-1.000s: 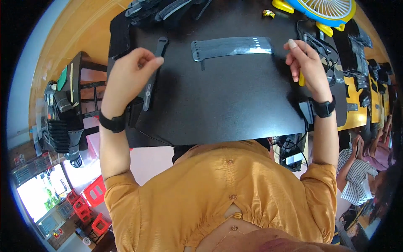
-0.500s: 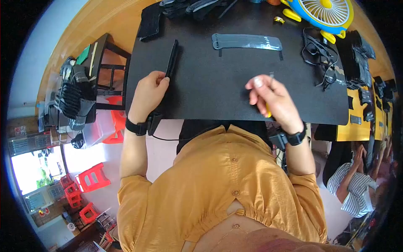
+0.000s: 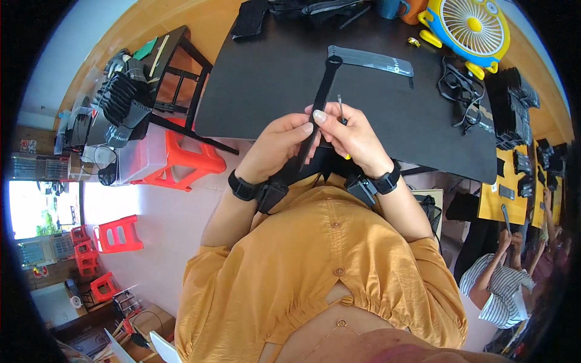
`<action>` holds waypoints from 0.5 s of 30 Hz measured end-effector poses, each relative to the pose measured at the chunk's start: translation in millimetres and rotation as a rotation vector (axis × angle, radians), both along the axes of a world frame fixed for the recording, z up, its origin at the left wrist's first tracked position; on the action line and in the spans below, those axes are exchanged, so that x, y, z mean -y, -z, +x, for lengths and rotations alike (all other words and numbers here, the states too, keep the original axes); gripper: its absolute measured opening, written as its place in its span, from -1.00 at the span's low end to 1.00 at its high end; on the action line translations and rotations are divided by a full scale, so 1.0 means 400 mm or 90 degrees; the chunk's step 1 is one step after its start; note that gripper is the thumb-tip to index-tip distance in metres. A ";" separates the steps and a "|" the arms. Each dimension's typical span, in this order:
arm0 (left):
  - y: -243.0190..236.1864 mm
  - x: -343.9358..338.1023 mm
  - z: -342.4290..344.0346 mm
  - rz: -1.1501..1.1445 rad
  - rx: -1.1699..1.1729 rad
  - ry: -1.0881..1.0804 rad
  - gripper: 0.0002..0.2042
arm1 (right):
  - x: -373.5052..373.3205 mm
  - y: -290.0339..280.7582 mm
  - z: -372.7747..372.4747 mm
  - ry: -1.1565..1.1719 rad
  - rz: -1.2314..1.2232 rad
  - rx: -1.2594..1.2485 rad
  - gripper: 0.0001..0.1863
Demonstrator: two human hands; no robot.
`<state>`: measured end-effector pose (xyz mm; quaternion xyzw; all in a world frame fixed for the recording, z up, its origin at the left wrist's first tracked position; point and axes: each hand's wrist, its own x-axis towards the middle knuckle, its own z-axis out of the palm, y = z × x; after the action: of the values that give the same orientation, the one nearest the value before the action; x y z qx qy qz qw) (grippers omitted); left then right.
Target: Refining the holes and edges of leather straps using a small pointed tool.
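In front of my body at the desk's near edge, my left hand (image 3: 281,148) pinches a long black strap (image 3: 327,81) with a round end. My right hand (image 3: 348,138) grips the same strap with its thumb on it and also holds a small tool (image 3: 341,104) with a metal shaft and yellow-and-black handle. A flat bundle of grey straps (image 3: 366,57) lies farther back on the dark desk (image 3: 260,78), with tangled black straps (image 3: 460,91) to the right.
A yellow-and-blue fan (image 3: 469,27) stands at the back right, near mugs (image 3: 390,7). Stacked black pieces (image 3: 511,103) lie at the right. A side table (image 3: 175,45) and red stools (image 3: 118,233) are left. A person in a striped top (image 3: 493,281) works at the right.
My left hand has lifted the black strap off the desk and brought it toward the middle. My right hand has moved left and taken hold of it too.
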<state>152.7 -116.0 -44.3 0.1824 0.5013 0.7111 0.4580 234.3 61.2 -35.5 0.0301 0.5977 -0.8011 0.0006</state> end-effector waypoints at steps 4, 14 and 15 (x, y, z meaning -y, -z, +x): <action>-0.007 0.016 0.014 0.050 0.033 0.058 -0.75 | -0.002 0.004 0.009 0.008 0.041 -0.005 -0.67; -0.059 0.056 0.022 -0.204 -0.196 0.161 -0.64 | 0.009 0.006 -0.008 0.094 0.158 0.035 -0.62; -0.059 0.056 0.020 -0.205 -0.199 0.167 -0.64 | 0.011 0.017 -0.011 0.107 0.200 0.012 -0.62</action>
<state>160.8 -138.4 -20.8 0.2783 0.6445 0.5199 0.4867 230.1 56.8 -42.3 0.0877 0.7107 -0.6949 -0.0656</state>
